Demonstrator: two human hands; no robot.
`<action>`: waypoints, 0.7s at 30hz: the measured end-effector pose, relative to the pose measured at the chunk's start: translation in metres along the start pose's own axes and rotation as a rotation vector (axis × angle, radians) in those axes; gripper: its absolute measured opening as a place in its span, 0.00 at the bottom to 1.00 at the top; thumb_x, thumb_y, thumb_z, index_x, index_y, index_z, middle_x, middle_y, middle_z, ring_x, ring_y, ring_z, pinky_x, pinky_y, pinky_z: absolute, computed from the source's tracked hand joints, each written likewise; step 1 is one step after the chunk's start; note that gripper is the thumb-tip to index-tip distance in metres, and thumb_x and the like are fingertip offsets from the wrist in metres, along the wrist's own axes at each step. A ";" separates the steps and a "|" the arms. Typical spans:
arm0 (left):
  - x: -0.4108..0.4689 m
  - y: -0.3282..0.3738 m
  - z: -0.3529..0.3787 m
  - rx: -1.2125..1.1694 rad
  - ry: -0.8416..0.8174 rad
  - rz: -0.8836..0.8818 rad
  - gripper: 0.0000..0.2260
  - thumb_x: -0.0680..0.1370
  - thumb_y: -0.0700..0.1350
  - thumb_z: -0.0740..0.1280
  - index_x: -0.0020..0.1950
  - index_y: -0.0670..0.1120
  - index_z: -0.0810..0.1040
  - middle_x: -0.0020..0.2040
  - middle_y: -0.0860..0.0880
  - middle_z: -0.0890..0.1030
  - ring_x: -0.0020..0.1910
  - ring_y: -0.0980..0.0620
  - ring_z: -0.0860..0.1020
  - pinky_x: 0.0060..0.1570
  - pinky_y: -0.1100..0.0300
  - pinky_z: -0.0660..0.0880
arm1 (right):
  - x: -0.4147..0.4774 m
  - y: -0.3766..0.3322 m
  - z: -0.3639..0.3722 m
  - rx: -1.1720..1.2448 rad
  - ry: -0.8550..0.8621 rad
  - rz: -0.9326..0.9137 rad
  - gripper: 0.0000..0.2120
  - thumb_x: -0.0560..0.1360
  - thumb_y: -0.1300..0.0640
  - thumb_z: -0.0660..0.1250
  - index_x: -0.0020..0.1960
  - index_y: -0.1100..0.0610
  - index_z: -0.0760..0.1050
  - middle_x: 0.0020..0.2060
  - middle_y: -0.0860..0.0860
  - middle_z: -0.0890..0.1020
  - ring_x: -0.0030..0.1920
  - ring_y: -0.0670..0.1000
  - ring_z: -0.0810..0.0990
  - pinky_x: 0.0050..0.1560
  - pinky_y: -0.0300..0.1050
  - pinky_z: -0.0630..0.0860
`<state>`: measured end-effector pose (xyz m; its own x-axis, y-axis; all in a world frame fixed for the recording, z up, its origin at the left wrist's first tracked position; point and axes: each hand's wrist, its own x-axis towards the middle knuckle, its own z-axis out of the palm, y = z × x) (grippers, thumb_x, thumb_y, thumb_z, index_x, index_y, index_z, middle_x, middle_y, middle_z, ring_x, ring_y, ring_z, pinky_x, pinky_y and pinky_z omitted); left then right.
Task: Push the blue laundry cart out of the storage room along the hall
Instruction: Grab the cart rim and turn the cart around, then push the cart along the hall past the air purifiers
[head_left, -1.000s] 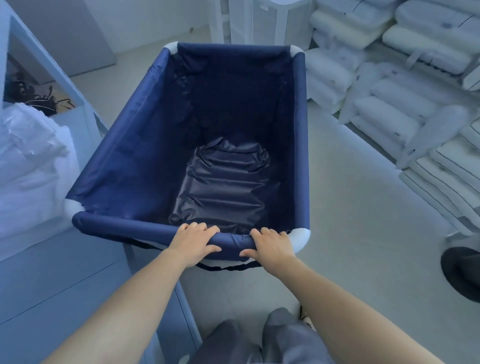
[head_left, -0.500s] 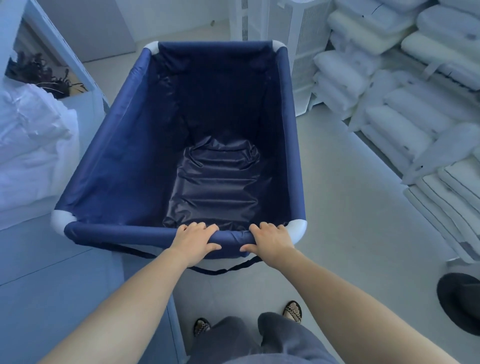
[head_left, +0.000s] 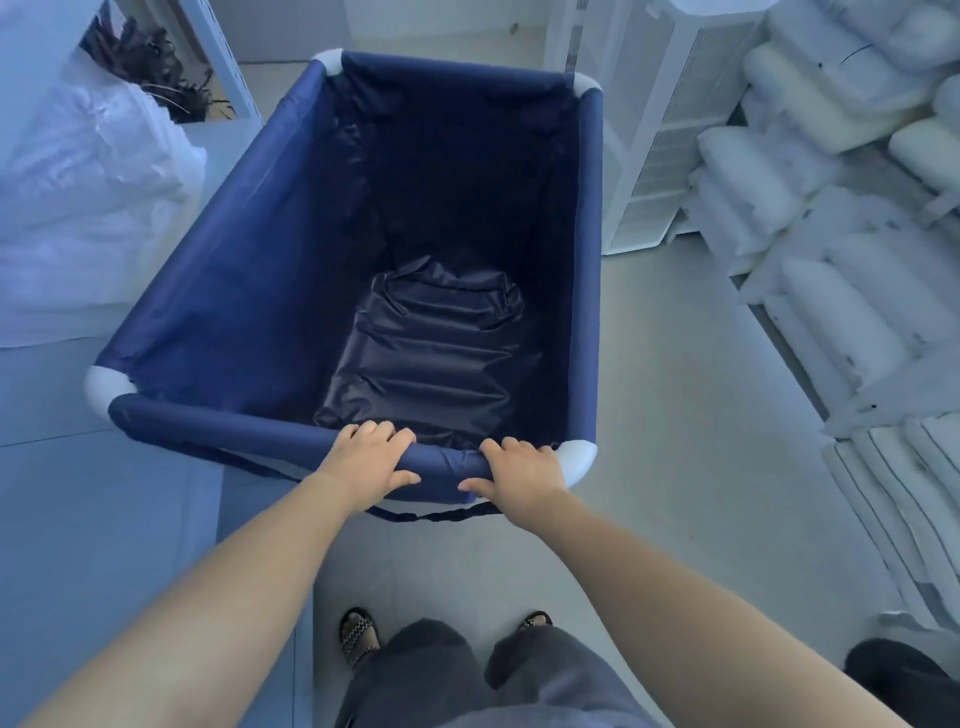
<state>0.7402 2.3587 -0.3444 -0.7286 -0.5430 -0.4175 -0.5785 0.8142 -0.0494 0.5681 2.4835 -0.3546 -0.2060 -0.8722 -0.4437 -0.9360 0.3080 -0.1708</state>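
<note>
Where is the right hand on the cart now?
In the head view, the right hand grips the near rail of the cart, beside its white right corner cap; the left hand grips the same rail to its left.

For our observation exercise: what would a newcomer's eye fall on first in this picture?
The blue cart fills the middle, its inside bare. The left hand and right hand grip its near rail. White pillows are stacked on the right.

Dim bluish light, wide-angle edges bowed, perhaps slightly soft.
</note>
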 end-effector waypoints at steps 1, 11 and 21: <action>-0.001 0.001 0.002 -0.014 0.012 -0.006 0.20 0.79 0.60 0.56 0.66 0.50 0.64 0.62 0.49 0.72 0.61 0.49 0.69 0.64 0.54 0.63 | -0.001 0.003 0.000 0.010 0.008 -0.015 0.26 0.76 0.35 0.54 0.62 0.54 0.67 0.55 0.54 0.76 0.54 0.57 0.75 0.54 0.51 0.67; -0.012 -0.018 0.011 -0.170 0.041 0.075 0.19 0.79 0.59 0.56 0.66 0.50 0.66 0.59 0.51 0.74 0.58 0.50 0.71 0.61 0.55 0.65 | -0.009 0.009 0.006 0.010 0.043 -0.027 0.25 0.77 0.35 0.52 0.61 0.53 0.68 0.55 0.51 0.77 0.52 0.55 0.75 0.53 0.49 0.67; -0.033 -0.088 0.027 -0.235 0.069 0.090 0.20 0.78 0.61 0.57 0.66 0.54 0.67 0.60 0.56 0.74 0.59 0.52 0.70 0.62 0.55 0.63 | -0.004 -0.058 0.019 0.014 0.141 0.062 0.30 0.74 0.32 0.55 0.67 0.50 0.63 0.60 0.50 0.73 0.59 0.56 0.70 0.63 0.58 0.61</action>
<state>0.8251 2.3108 -0.3510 -0.7998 -0.4894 -0.3476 -0.5734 0.7942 0.2012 0.6284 2.4763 -0.3601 -0.3026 -0.8956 -0.3262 -0.9161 0.3678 -0.1598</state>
